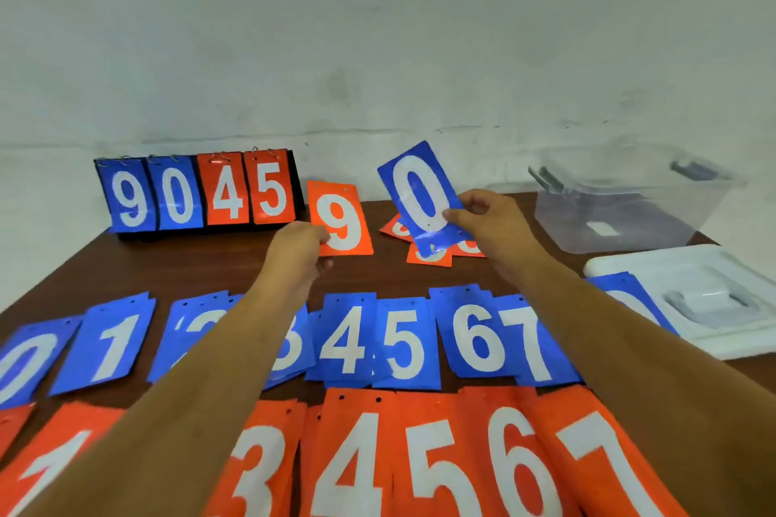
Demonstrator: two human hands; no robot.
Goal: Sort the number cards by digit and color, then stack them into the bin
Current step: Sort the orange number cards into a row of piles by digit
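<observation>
My left hand grips an orange 9 card by its left edge, lifted off the table. My right hand pinches a blue 0 card at its lower end, tilted up above a small loose heap of orange and blue cards. Across the table lies a row of blue card piles from 0 to 7. Nearer to me runs a row of orange card piles. My forearms hide parts of both rows. The clear plastic bin stands at the far right.
A flip scoreboard showing 9 0 4 5 stands at the table's far left against the wall. The bin's white lid lies at the right, partly on top of a blue card. The brown table ends at the wall.
</observation>
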